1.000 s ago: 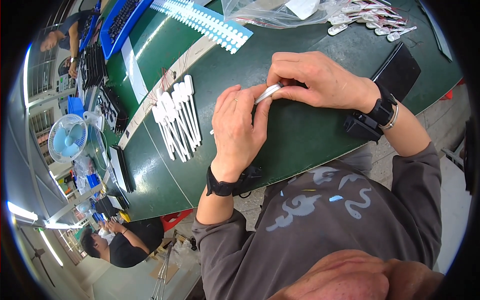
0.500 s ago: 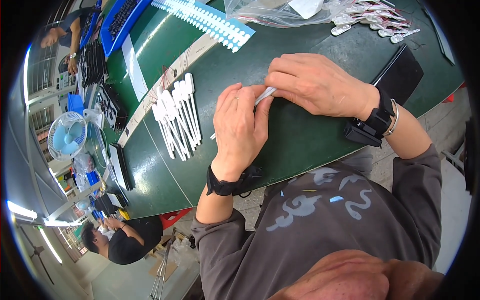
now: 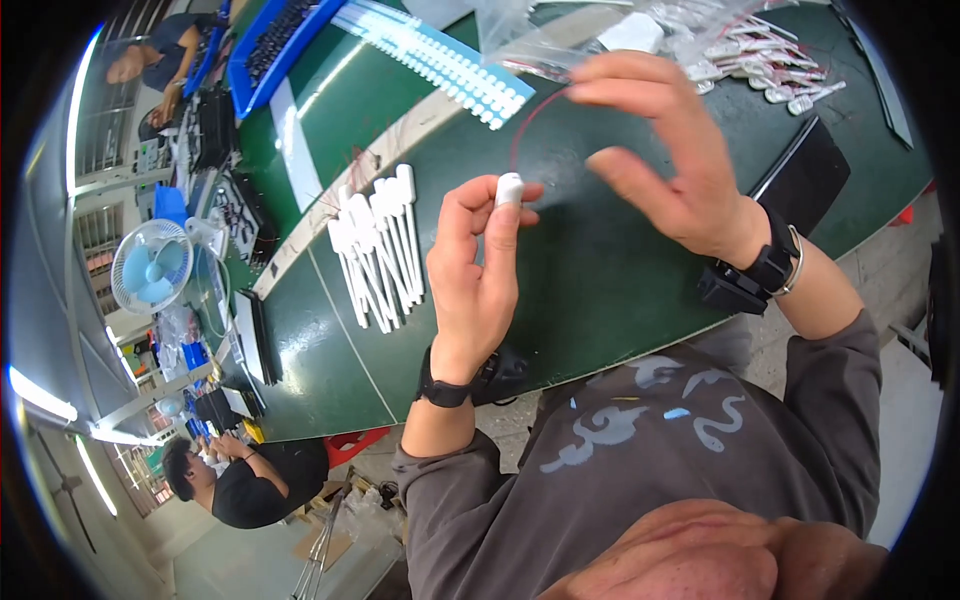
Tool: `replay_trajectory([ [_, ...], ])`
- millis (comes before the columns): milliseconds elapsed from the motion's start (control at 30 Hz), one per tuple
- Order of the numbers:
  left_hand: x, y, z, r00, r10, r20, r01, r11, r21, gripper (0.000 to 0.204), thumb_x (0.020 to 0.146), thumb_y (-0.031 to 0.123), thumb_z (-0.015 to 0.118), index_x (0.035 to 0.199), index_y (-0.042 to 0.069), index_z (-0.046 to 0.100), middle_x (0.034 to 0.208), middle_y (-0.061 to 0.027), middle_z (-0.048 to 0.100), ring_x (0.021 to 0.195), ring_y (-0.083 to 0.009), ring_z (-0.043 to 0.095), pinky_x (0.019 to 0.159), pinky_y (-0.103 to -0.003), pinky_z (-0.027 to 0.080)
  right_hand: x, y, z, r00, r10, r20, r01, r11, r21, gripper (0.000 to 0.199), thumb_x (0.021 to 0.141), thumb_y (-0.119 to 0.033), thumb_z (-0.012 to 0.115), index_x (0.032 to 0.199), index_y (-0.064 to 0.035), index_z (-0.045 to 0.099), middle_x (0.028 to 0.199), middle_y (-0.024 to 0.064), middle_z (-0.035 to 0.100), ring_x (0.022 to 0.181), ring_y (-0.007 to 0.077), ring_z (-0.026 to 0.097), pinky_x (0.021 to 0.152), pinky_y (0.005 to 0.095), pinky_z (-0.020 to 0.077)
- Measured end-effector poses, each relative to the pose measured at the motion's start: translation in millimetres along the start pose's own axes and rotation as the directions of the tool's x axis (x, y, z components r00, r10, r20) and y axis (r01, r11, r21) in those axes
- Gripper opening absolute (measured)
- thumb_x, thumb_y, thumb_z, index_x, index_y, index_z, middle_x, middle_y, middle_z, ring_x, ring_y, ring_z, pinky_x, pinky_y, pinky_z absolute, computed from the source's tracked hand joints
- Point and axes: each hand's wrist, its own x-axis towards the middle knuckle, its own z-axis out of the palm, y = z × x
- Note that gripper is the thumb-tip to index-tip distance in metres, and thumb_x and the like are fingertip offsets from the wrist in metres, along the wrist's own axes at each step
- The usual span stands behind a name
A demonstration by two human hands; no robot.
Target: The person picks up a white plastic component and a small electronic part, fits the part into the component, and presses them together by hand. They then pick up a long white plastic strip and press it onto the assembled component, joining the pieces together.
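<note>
My left hand (image 3: 474, 262) is closed around a white rod-like plastic piece (image 3: 509, 190), its rounded end held upward between thumb and fingers. A thin red wire (image 3: 530, 118) rises from that end and curves toward my right hand (image 3: 670, 150). The right thumb stands well apart from the other fingers. The wire's far end reaches these fingertips; whether they touch it I cannot tell. Left of my left hand lies a group of white sticks (image 3: 385, 240) with wider heads and thin wires, side by side on the green table (image 3: 590, 290).
A heap of clear-ended pieces with red wires (image 3: 775, 75) lies at the far right by a plastic bag (image 3: 560, 35). A black flat device (image 3: 800, 175) is by my right wrist. Farther left are a light-blue sticker sheet (image 3: 450, 65), a blue bin (image 3: 270, 60) and two other people.
My right hand has left the white piece, moved up and opened. The left hand has turned the piece upright, and the red wire now shows. The whole view has shifted slightly.
</note>
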Motion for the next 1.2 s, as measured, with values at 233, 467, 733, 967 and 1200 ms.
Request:
replay_trajectory([
  [233, 0, 7, -1, 0.930, -0.131, 0.345, 0.342, 0.655, -0.674, 0.028, 0.109, 0.023, 0.046, 0.126, 0.002, 0.052, 0.117, -0.0154, 0.067, 0.087, -0.0178, 0.066, 0.084, -0.031, 0.052, -17, 1, -1, 0.920, 0.281, 0.271, -0.352, 0.898, 0.264, 0.026, 0.101, -0.015, 0.058, 0.121, -0.0015, 0.067, 0.122, 0.0126, 0.064, 0.113, 0.0249, 0.061, 0.097, 0.0347, 0.0476],
  [467, 6, -7, 1, 0.827, -0.109, 0.552, 0.557, 0.304, -0.773, 0.030, 0.108, 0.027, 0.047, 0.121, 0.001, 0.053, 0.111, -0.0156, 0.068, 0.081, -0.0162, 0.065, 0.073, -0.030, 0.055, -21, -4, 8, 0.838, 0.355, 0.415, -0.541, 0.641, 0.544, 0.025, 0.102, -0.012, 0.056, 0.120, 0.0003, 0.068, 0.121, 0.0104, 0.065, 0.109, 0.0183, 0.062, 0.094, 0.0295, 0.0482],
  [733, 8, -10, 8, 0.776, -0.100, 0.623, 0.627, 0.237, -0.742, 0.035, 0.107, 0.028, 0.050, 0.124, -0.002, 0.054, 0.107, -0.0149, 0.069, 0.076, -0.0149, 0.065, 0.067, -0.029, 0.056, -21, 7, 7, 0.675, 0.414, 0.610, -0.737, 0.353, 0.577, 0.025, 0.102, -0.017, 0.059, 0.118, -0.0005, 0.068, 0.114, 0.0056, 0.068, 0.099, 0.0114, 0.063, 0.088, 0.0253, 0.0498],
  [967, 3, -2, 8, 0.863, -0.267, 0.429, 0.487, 0.667, -0.564, 0.032, 0.102, 0.017, 0.060, 0.127, -0.004, 0.059, 0.104, -0.0118, 0.071, 0.080, -0.0103, 0.065, 0.069, -0.025, 0.054, -18, 10, 4, 0.604, 0.495, 0.625, -0.791, 0.274, 0.547, 0.027, 0.101, -0.022, 0.062, 0.119, -0.0022, 0.068, 0.108, 0.0020, 0.070, 0.092, 0.0072, 0.062, 0.083, 0.0242, 0.0506],
  [1200, 2, -2, 7, 0.885, -0.303, 0.353, 0.450, 0.753, -0.480, 0.031, 0.097, 0.017, 0.068, 0.121, -0.003, 0.065, 0.095, -0.0068, 0.073, 0.076, -0.0078, 0.064, 0.068, -0.023, 0.053, -14, 8, 3, 0.559, 0.528, 0.639, -0.822, 0.252, 0.511, 0.029, 0.101, -0.022, 0.063, 0.120, -0.0004, 0.066, 0.107, 0.0032, 0.070, 0.089, 0.0072, 0.062, 0.082, 0.0230, 0.0515],
])
